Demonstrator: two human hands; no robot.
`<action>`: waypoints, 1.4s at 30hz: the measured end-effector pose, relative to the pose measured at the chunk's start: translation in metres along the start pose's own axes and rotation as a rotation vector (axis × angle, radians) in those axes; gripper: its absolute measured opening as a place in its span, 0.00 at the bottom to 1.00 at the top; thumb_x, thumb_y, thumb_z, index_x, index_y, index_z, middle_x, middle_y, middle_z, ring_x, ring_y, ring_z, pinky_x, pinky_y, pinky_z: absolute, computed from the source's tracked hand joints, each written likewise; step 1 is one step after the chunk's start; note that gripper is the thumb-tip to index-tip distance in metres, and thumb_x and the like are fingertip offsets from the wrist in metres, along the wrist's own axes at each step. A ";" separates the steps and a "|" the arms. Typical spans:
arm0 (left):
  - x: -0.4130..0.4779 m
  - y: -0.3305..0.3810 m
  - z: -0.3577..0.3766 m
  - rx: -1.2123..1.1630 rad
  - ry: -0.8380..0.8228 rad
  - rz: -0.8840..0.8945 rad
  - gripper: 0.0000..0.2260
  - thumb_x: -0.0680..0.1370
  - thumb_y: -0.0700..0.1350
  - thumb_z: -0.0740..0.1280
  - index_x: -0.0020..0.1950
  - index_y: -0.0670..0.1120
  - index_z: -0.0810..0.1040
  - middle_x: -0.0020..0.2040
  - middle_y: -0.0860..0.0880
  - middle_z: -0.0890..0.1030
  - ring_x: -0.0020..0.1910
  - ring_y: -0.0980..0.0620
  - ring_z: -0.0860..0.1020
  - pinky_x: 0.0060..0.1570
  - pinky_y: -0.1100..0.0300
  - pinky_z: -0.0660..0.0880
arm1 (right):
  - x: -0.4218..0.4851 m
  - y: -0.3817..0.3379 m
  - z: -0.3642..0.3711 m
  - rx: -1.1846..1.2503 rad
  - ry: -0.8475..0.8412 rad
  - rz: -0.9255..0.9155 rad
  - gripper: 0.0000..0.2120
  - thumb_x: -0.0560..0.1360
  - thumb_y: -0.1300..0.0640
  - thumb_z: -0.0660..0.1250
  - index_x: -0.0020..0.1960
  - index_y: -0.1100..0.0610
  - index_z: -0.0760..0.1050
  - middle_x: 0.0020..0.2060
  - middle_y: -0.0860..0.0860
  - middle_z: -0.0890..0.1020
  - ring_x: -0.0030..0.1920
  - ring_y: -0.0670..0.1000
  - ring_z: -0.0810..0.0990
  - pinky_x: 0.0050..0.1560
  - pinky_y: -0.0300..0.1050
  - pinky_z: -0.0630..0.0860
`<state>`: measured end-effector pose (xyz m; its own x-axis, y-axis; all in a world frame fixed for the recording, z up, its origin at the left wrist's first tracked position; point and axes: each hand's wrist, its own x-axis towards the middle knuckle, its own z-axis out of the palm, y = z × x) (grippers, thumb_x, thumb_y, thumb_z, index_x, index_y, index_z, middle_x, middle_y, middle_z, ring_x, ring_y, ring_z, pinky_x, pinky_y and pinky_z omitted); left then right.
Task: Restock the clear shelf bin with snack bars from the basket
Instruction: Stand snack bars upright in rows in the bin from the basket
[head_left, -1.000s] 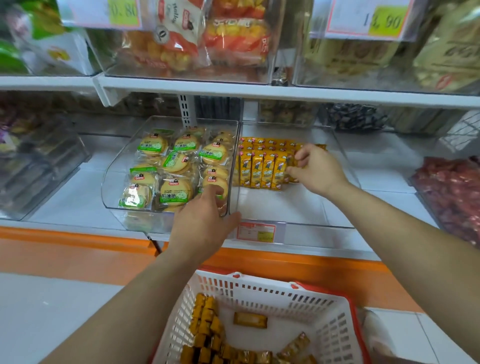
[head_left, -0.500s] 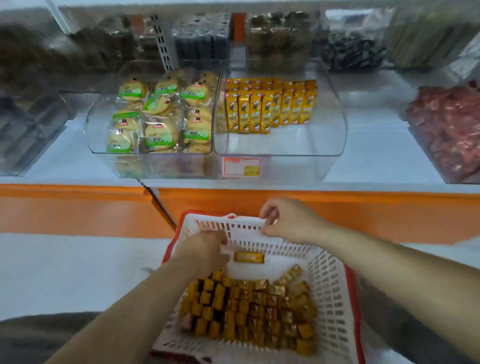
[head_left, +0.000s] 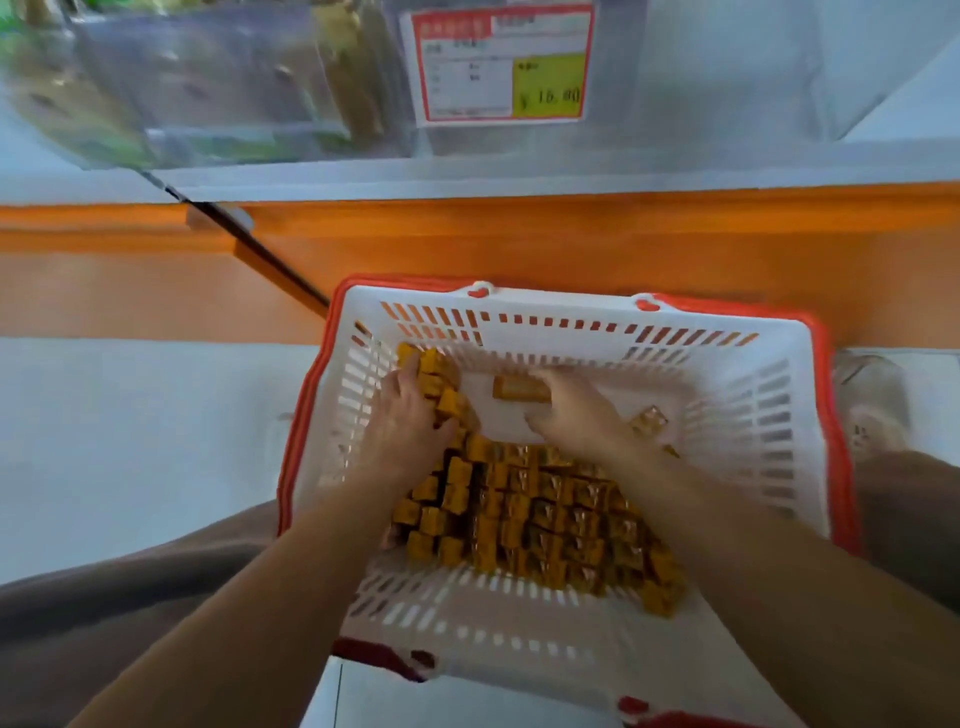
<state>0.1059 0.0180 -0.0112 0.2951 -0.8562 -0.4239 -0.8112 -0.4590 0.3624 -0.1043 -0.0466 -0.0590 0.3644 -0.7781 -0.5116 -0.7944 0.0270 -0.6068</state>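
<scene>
Where right hand hovers, lone snack bar lies long axis left-right.

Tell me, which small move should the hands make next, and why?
Probably close the left hand on the row of snack bars under it and lift. It lies on the bars at the basket's left wall; the right hand is at a loose bar; no clear grip shows.
</scene>
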 end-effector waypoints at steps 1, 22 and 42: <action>0.002 -0.003 0.005 -0.018 0.029 -0.003 0.40 0.75 0.48 0.75 0.80 0.45 0.56 0.74 0.41 0.65 0.74 0.38 0.66 0.71 0.44 0.67 | 0.005 0.004 0.009 -0.092 0.000 -0.010 0.34 0.74 0.48 0.70 0.76 0.45 0.61 0.76 0.50 0.66 0.73 0.53 0.66 0.69 0.53 0.68; 0.017 -0.016 0.032 -0.099 -0.079 0.001 0.28 0.70 0.56 0.79 0.69 0.56 0.77 0.67 0.52 0.78 0.65 0.48 0.76 0.58 0.55 0.73 | 0.020 0.023 0.034 -0.022 -0.183 0.154 0.35 0.71 0.26 0.57 0.64 0.52 0.77 0.58 0.53 0.79 0.57 0.57 0.77 0.53 0.51 0.75; 0.031 -0.011 0.026 -0.056 -0.245 0.085 0.20 0.76 0.55 0.75 0.68 0.58 0.79 0.66 0.48 0.80 0.59 0.47 0.78 0.49 0.57 0.72 | 0.016 0.032 0.001 0.387 -0.249 0.262 0.15 0.67 0.43 0.78 0.49 0.43 0.76 0.41 0.36 0.80 0.42 0.42 0.79 0.39 0.40 0.71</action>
<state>0.1110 0.0024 -0.0503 0.0902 -0.8124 -0.5761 -0.7969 -0.4058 0.4475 -0.1235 -0.0576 -0.0879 0.3196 -0.5429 -0.7766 -0.6538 0.4669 -0.5955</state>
